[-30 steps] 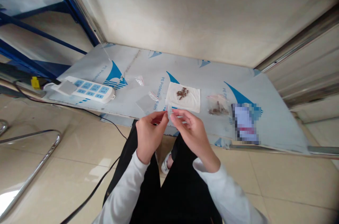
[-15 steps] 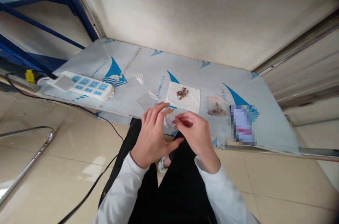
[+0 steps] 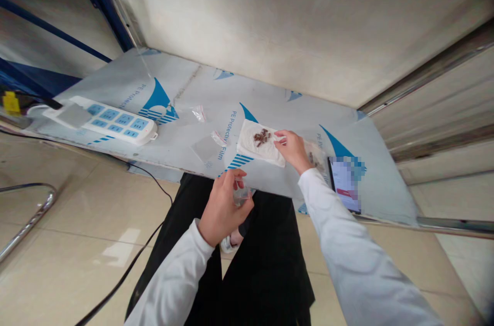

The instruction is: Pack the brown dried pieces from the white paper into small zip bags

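Note:
Near the table's front edge, my left hand (image 3: 227,205) is closed around a small clear zip bag (image 3: 242,193), which hangs over my lap. My right hand (image 3: 291,148) reaches to the right side of a white tissue (image 3: 270,154), its fingertips slightly apart and nothing visible between them. Several small brown pieces (image 3: 262,137) lie in a loose pile on that tissue, just left of my fingertips. Partly hidden behind my right wrist is a clear bag of brown pieces (image 3: 314,156).
Two small clear zip bags lie left of the tissue: a farther bag (image 3: 199,113) and a nearer bag (image 3: 210,148). A white power strip (image 3: 111,120) is at the left. On the right lies a phone (image 3: 345,182). The film-covered table (image 3: 239,87) meets a pale wall behind.
My right hand has moved from beside my left hand forward and right to the tissue. My left hand has closed on the clear zip bag and sits slightly lower. The view has shifted a little.

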`<state>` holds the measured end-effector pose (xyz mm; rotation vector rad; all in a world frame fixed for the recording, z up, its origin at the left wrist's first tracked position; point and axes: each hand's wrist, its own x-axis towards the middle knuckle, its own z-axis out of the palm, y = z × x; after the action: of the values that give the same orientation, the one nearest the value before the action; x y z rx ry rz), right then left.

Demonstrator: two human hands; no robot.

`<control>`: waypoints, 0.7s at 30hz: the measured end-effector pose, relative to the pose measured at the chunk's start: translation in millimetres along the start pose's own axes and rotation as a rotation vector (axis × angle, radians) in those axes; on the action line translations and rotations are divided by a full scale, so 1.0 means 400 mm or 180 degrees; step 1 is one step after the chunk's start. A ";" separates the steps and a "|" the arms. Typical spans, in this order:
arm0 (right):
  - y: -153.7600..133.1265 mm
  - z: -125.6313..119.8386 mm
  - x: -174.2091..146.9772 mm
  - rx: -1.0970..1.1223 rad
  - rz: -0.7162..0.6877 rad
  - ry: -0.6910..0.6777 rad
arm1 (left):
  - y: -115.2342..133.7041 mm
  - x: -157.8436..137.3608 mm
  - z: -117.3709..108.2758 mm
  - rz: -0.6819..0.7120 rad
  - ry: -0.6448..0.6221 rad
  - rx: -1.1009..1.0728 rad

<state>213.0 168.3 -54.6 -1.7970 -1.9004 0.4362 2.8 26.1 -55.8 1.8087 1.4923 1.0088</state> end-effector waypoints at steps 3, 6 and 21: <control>0.042 0.043 0.065 -0.0153 -0.0213 -0.0187 | -0.003 -0.010 0.019 0.0176 -0.0091 0.0046; 0.049 0.068 0.083 -0.0270 -0.0350 -0.0277 | -0.006 -0.012 0.027 0.0230 -0.0159 0.0070; 0.026 0.088 0.035 -0.0211 0.0149 0.0150 | -0.025 -0.003 0.020 0.0094 -0.0071 0.0053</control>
<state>202.2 186.5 -87.6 -1.8810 -1.8642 0.3477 3.8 27.3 -68.6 1.8529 1.4686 0.9899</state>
